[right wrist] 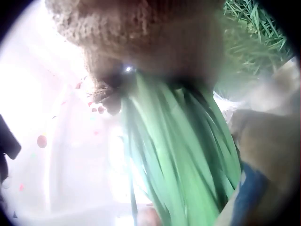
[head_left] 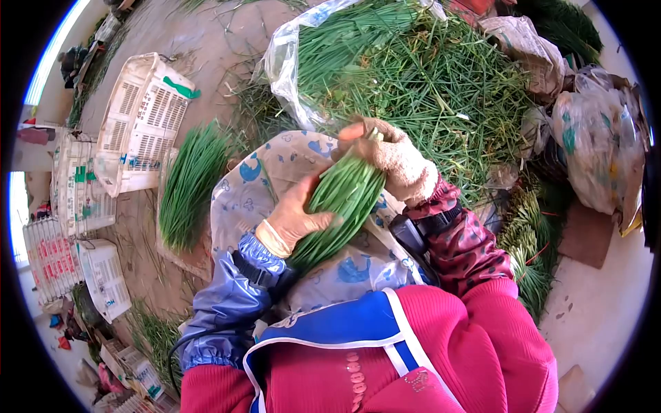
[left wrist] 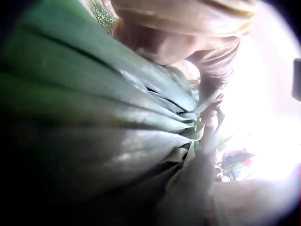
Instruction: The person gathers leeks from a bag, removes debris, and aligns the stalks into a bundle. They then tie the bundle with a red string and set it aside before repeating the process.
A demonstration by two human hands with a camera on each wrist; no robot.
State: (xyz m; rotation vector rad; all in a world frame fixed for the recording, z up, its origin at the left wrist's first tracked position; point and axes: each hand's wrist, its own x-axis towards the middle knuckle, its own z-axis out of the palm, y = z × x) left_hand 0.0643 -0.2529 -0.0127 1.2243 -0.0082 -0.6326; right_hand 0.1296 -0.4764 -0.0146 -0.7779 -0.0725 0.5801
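Observation:
A bunch of green chives [head_left: 348, 189] lies slantwise over the person's lap, which a patterned apron [head_left: 237, 196] covers. My left hand [head_left: 296, 212], in a thin pale glove, grips the bunch around its middle, thumb across the top. At the upper end my right hand [head_left: 403, 162], in a knitted glove, holds the gathered stems. In the left wrist view, broad leaves [left wrist: 117, 103] fill the near side beside the gloved fingers [left wrist: 164, 40]. The right wrist view shows leaves [right wrist: 181, 146] hanging down from beneath the knitted glove [right wrist: 141, 37]; the fingertips there are mostly hidden.
A large heap of loose chives [head_left: 427, 82] spreads ahead, partly in a clear plastic bag [head_left: 282, 69]. Another bunch [head_left: 195, 186] lies at the left, near white plastic crates [head_left: 141, 124]. More bundles [head_left: 527, 241] and a stuffed plastic bag [head_left: 592, 144] stand at the right.

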